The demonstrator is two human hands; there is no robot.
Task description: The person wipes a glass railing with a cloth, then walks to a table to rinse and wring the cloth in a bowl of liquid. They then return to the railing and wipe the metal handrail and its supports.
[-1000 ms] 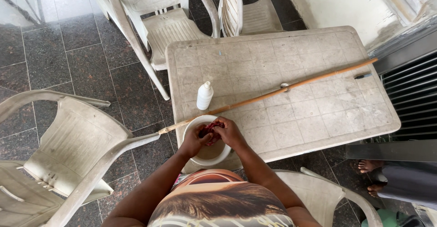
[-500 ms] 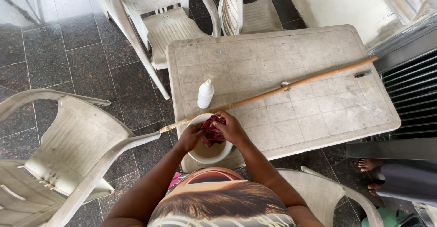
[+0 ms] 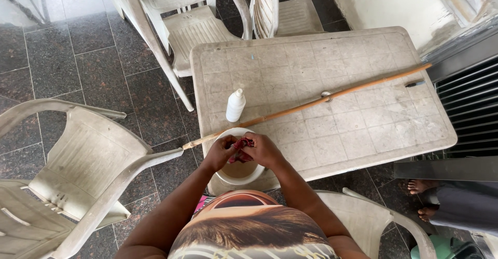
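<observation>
- My left hand (image 3: 220,152) and right hand (image 3: 262,150) close tight on a red cloth (image 3: 240,149), now bunched smaller than a moment ago, held just above the white bowl (image 3: 234,175) at the worktop (image 3: 311,72) edge.
- Squeezing looks under way; bottle (image 3: 235,105) and long stick (image 3: 311,104) lie beside.

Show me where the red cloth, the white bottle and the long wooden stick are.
red cloth (image 3: 240,150), head view, bunched middle between both hands.
white bottle (image 3: 235,107), head view, its body.
long wooden stick (image 3: 358,90), head view, mid-shaft.
</observation>
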